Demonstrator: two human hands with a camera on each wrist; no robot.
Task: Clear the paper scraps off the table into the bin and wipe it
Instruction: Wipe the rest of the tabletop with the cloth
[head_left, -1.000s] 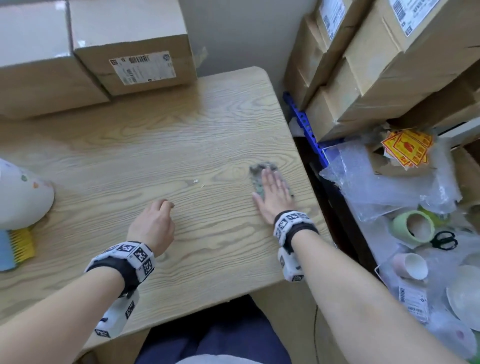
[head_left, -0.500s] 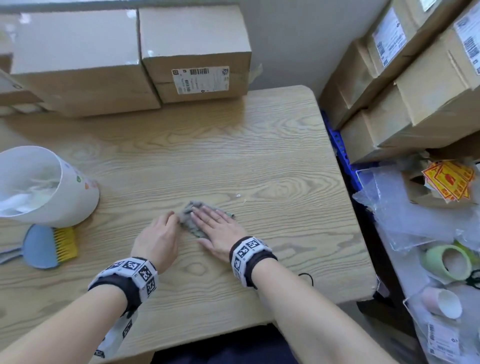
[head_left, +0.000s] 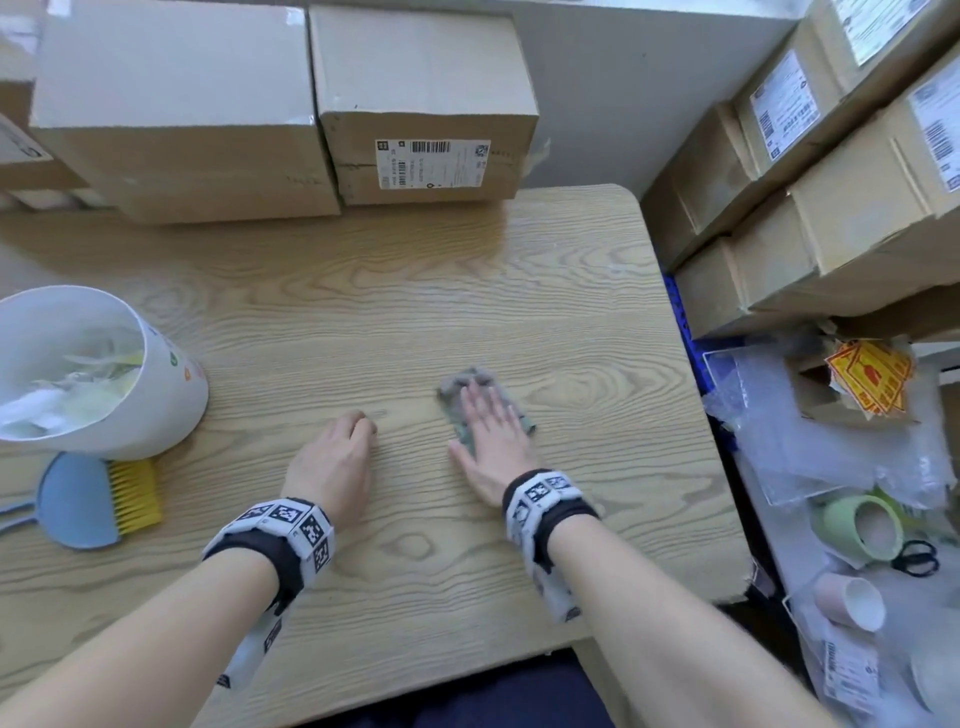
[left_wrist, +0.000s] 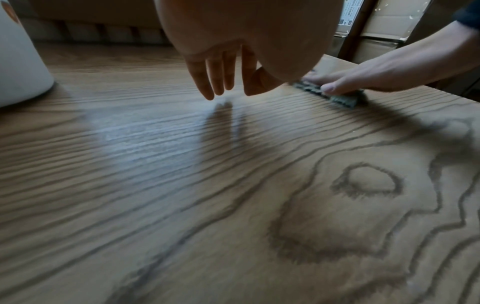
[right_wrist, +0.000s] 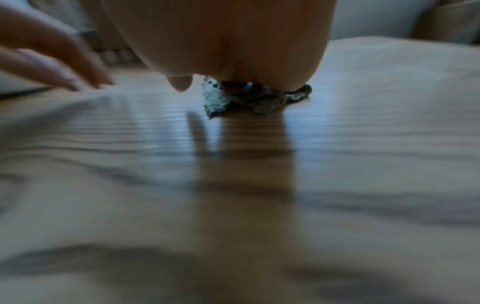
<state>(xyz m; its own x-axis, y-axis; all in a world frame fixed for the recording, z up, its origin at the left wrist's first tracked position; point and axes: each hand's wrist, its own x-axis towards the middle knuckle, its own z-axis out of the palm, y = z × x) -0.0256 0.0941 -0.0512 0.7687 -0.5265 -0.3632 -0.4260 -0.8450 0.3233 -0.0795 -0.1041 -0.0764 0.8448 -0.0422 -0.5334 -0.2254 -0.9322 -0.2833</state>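
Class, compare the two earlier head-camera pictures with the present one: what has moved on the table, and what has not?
The right hand, pressing flat on the grey cloth, swept it left toward the left hand, then back right. Nothing was gripped or let go. The left hand stayed resting on the table, and the bin and brush stayed put.

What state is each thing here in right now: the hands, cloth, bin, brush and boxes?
Right hand: flat, pressing the cloth.
Left hand: loosely curled, holding nothing.
Cloth: crumpled, lying on the table under the right hand.
Bin: tipped, open mouth showing scraps inside.
Brush: lying flat beside the bin.
Boxes: closed, stacked along the table's far edge.
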